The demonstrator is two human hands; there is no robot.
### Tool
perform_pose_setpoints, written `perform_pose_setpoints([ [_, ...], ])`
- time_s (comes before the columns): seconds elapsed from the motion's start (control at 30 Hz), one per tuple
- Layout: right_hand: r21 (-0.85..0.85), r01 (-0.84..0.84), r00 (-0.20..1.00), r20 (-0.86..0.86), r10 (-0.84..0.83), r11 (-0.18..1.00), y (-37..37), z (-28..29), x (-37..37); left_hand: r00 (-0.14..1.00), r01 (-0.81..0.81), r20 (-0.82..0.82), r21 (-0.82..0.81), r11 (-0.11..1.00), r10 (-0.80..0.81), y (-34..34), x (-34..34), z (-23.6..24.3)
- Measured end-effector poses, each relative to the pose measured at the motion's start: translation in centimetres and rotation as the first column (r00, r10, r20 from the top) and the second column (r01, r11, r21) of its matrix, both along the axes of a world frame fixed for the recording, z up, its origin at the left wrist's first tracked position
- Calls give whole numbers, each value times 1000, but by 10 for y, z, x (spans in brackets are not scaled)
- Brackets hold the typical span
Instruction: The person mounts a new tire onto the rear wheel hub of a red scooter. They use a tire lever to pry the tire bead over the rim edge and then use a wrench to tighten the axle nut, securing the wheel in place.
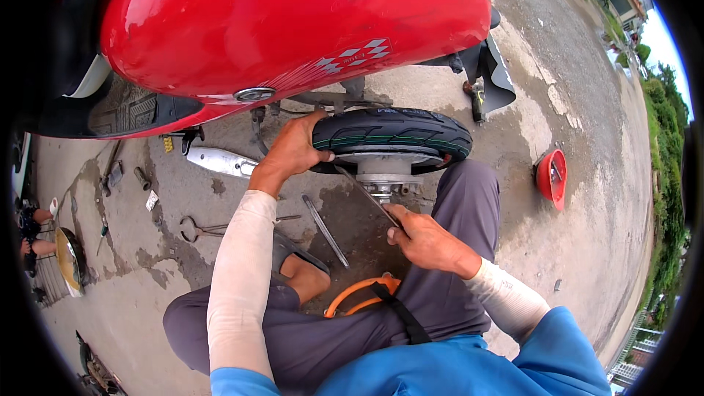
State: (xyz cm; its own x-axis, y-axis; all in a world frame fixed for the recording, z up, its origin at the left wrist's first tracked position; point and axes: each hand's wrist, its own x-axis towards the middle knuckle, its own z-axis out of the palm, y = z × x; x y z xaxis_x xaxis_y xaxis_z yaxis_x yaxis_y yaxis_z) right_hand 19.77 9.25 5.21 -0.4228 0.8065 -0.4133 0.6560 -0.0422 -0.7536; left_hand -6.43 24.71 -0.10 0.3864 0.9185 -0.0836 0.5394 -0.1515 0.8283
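Note:
In front of me a black tire [392, 126] with a thin green line on its tread sits around a silver wheel hub [386, 167], below a red scooter [293, 22]. My left hand [292, 150] grips the tire's left end, its thumb on the sidewall and its fingers over the tread. My right hand [433, 243] is closed around the near end of a metal tire lever [369, 196]. The lever slants up and left, and its far tip meets the tire's edge close to my left thumb. Whether that tip is under the bead is hidden.
A second metal lever [325, 231] and a pair of tongs-like pliers [196, 229] lie on the concrete left of my legs. An orange ring-shaped object [345, 298] lies between my legs. A red bowl [551, 180] stands at right. Another person's legs [42, 246] show far left.

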Motion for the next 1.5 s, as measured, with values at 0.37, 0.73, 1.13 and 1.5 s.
perform_pose_setpoints([
  [0.37,168,-694,592,687,422,700,94,16,-50,1000,5,23,-23,1000,-5,0,2,-1],
  [0.73,53,-751,512,677,529,659,117,26,-64,999,15,40,-18,1000,-14,1,-4,-5],
  [1.13,111,-723,552,687,473,682,94,14,-51,999,3,43,-15,1000,-3,2,-4,-10],
  [1.5,-123,624,765,-105,-635,772,-81,-167,-102,1000,-16,-17,-98,995,15,2,2,3],
])
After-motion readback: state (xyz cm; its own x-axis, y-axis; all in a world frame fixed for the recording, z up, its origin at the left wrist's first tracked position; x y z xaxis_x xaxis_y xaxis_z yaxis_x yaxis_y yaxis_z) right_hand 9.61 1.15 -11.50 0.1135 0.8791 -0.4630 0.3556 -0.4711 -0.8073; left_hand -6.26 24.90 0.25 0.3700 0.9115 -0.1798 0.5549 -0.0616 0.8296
